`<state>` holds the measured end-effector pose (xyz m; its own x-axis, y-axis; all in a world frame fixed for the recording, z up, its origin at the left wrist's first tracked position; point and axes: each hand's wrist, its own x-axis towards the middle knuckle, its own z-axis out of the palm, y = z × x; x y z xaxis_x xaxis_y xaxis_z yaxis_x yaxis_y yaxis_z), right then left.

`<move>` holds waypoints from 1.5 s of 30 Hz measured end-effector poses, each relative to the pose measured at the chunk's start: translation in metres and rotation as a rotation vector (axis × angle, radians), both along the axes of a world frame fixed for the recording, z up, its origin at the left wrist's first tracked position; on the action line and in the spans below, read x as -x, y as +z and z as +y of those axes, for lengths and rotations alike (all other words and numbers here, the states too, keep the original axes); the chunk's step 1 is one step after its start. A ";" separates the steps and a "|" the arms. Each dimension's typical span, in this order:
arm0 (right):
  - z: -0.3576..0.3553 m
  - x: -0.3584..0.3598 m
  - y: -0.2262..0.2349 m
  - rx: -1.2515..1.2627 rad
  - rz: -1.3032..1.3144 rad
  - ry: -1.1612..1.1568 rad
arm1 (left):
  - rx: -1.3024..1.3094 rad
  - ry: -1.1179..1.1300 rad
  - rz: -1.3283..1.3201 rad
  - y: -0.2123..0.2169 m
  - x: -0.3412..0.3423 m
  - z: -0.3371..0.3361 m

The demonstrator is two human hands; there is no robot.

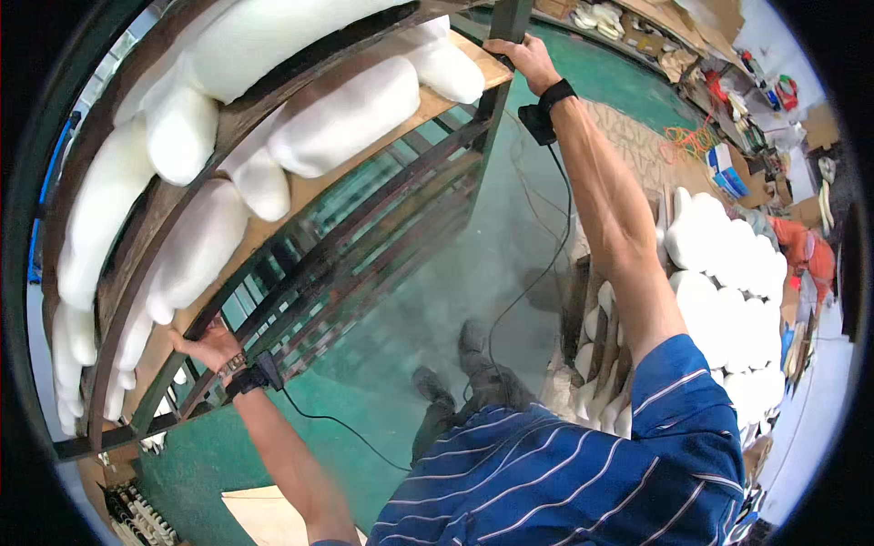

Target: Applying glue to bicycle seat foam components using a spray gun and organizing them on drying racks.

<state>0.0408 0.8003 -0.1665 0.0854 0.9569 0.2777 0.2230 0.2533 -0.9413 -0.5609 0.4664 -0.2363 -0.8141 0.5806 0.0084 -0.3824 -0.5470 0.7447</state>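
Note:
A dark metal rack stands at the left and ahead of me. Its wooden shelf boards carry several smooth white rounded forms, some long, some stubby like limbs. My right hand is wrapped round the rack's upright post near the end of a board; part of its fingers is hidden behind the post. My left hand grips the rack at the near edge of a lower board, thumb stretched to the left, with some fingers out of sight. Both wrists wear black straps with cabled boxes.
To the right, a large pile of white forms stands beside me. An orange-clad person is behind it. Workbenches with clutter line the far wall. A pale flat sheet lies on the green floor. A black cable hangs before me.

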 end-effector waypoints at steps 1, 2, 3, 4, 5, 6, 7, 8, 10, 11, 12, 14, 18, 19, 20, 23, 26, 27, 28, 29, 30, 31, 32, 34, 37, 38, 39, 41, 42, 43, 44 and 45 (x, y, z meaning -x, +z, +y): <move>-0.006 0.002 0.000 -0.008 -0.001 0.003 | 0.004 0.000 -0.010 0.001 0.001 -0.003; -0.010 0.004 0.002 -0.016 -0.002 0.006 | 0.008 0.001 0.016 0.002 0.003 -0.008; -0.011 0.003 0.005 -0.017 -0.003 0.006 | 0.006 0.004 0.051 0.005 0.005 -0.010; -0.013 0.001 0.008 -0.003 -0.048 0.025 | 0.026 0.052 0.048 0.006 0.004 -0.009; -0.015 0.000 0.011 0.011 -0.092 0.043 | 0.024 0.050 0.049 0.005 0.002 -0.010; -0.015 -0.003 0.012 0.013 -0.111 0.031 | 0.039 0.053 0.021 0.005 -0.003 -0.007; -0.015 -0.003 0.008 -0.003 -0.109 0.030 | 0.048 0.068 -0.004 0.003 -0.002 -0.008; -0.018 -0.003 0.004 -0.020 -0.104 -0.023 | 0.046 0.011 0.007 -0.004 0.007 -0.007; -0.039 0.003 0.001 0.088 -0.107 -0.122 | 0.030 -0.024 0.020 -0.014 0.018 -0.009; -0.059 0.014 -0.007 0.011 -0.055 -0.163 | 0.026 -0.059 0.030 -0.016 0.025 -0.010; -0.082 -0.001 -0.032 -0.043 -0.006 -0.226 | 0.021 -0.120 0.003 -0.016 0.019 -0.001; -0.159 0.017 -0.069 -0.008 0.018 -0.281 | 0.014 -0.122 0.035 -0.016 0.034 -0.005; -0.378 0.004 -0.214 0.226 -0.613 -0.019 | -0.015 -0.195 0.054 -0.009 0.021 0.019; -0.434 0.031 -0.219 0.588 -0.627 0.115 | -0.024 -0.167 0.074 -0.008 0.036 0.015; -0.500 0.027 -0.252 0.603 -0.692 0.251 | -0.050 -0.213 0.084 -0.008 0.034 0.020; -0.686 0.037 -0.290 0.980 -0.879 0.280 | -0.031 -0.239 0.050 -0.007 0.044 0.020; -0.845 0.069 -0.310 1.157 -0.652 -0.077 | -0.160 -0.536 -0.288 -0.037 0.127 0.029; -0.907 0.079 -0.322 1.171 -0.530 -0.254 | -0.164 -0.698 -0.197 -0.039 0.114 0.026; -0.955 0.101 -0.309 1.223 -0.384 -0.455 | -0.054 -0.614 -0.021 -0.022 0.060 0.004; -0.995 0.125 -0.296 1.244 -0.236 -0.645 | 0.031 -0.512 0.164 -0.005 0.015 -0.026; -1.038 0.138 -0.304 1.294 -0.229 -0.774 | 0.007 -0.566 0.143 -0.024 0.006 -0.039; -1.083 0.154 -0.317 1.348 -0.219 -0.894 | -0.156 -0.948 0.385 -0.068 0.018 -0.059; -1.108 0.167 -0.325 1.468 -0.021 -0.922 | -0.350 -1.307 0.646 -0.104 0.016 -0.069; -1.165 0.203 -0.337 1.391 0.293 -0.977 | 0.288 -1.711 -0.033 -0.157 -0.014 -0.088; -1.246 0.246 -0.364 1.346 0.721 -1.015 | 0.418 -1.438 0.830 -0.137 -0.209 -0.243; -1.281 0.252 -0.376 1.182 0.008 -0.749 | 0.480 -1.610 0.373 -0.189 -0.244 -0.256; -1.305 0.252 -0.383 1.170 0.029 -0.775 | 0.098 -1.609 0.804 -0.198 -0.295 -0.302; -1.338 0.247 -0.393 1.451 0.526 -0.977 | 0.475 -1.736 0.399 -0.150 -0.392 -0.406; -1.345 0.224 -0.392 1.540 0.518 -0.984 | 0.504 -1.805 0.319 -0.158 -0.418 -0.423; -1.351 0.216 -0.395 1.522 0.562 -1.008 | 0.505 -1.838 0.379 -0.137 -0.452 -0.456; -1.367 0.207 -0.392 1.439 0.402 -1.102 | 0.469 -1.911 0.404 -0.117 -0.481 -0.485; -1.385 0.198 -0.393 1.356 0.233 -1.187 | 0.435 -1.981 0.422 -0.105 -0.504 -0.515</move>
